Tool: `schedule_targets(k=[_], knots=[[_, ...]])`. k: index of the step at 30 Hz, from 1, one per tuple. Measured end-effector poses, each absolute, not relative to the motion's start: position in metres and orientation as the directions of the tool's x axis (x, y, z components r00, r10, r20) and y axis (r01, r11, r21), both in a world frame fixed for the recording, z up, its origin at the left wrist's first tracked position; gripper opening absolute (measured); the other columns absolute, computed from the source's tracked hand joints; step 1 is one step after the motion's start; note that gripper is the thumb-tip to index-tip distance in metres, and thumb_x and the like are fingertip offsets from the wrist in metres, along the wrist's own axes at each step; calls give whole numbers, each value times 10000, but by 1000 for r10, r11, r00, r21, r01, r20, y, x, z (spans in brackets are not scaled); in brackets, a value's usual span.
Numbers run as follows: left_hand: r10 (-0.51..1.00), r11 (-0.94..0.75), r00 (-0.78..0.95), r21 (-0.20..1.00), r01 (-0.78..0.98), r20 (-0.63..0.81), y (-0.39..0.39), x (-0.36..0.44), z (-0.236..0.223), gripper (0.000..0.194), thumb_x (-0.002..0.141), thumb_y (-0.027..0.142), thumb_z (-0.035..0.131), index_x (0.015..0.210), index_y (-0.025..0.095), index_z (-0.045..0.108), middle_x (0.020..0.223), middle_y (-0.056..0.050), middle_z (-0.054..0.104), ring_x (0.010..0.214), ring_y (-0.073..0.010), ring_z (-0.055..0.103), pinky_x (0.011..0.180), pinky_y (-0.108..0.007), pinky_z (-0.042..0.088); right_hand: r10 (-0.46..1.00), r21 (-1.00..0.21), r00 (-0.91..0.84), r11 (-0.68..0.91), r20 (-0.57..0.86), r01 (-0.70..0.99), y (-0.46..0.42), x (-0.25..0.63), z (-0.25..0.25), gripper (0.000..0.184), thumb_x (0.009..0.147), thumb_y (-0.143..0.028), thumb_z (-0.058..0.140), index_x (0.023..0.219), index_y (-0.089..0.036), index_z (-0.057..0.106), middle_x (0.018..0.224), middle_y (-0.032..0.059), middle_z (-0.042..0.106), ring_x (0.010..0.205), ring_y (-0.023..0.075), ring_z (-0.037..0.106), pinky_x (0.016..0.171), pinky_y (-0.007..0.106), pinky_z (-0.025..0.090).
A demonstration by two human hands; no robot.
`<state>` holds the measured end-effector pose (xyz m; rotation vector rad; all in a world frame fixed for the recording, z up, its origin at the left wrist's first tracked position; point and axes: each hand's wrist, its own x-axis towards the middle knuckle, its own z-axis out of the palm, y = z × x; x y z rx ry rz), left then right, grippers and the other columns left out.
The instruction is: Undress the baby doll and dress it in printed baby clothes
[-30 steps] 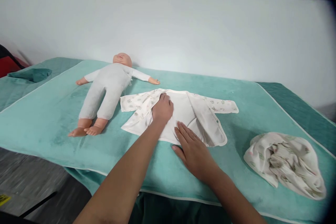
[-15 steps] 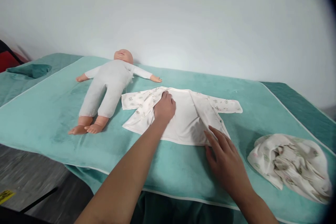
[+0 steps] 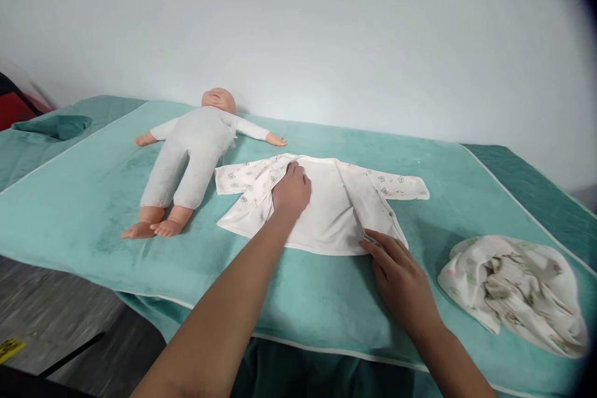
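Observation:
A white baby shirt with a small animal print lies spread, its front panels folded apart and both sleeves stretched outward. My left hand rests on its inner back beside the left front panel, palm down with fingers a little bent. At the lower edge of the right front panel, my right hand has its fingers and thumb closed on the cloth. A baby doll with a white cloth body lies on its back left of the shirt, arms spread.
A crumpled printed cloth lies at the right. Everything rests on a padded green bed cover. The white wall stands behind. A red and black object shows at the far left.
My right hand has moved slightly left and its fingers have closed on the shirt's right front panel. My left hand and the doll stay in place.

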<state>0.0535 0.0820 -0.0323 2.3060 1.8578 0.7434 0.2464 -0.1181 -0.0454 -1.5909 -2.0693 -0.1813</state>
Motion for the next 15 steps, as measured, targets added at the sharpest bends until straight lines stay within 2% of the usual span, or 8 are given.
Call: schedule_targets(k=[7,15], knots=[[939,-253,133,377,891,316,82,53,-32,303,986,274,362,1216,245,559,1396,-48,547,1201,-189,579,991,-314,492,846,-171,-145,267,514,948,-115,246,-39,205,915,-110,492,989,-189,666,1050,109,622,969,254,572,853,434,502],[935,-260,136,371,891,326,81,54,-32,295,987,273,363,1202,238,563,1380,-53,554,1186,-190,585,953,-311,500,845,-189,-154,285,511,940,-118,244,-36,193,858,-63,519,935,-181,651,988,85,614,938,245,546,829,423,456]])
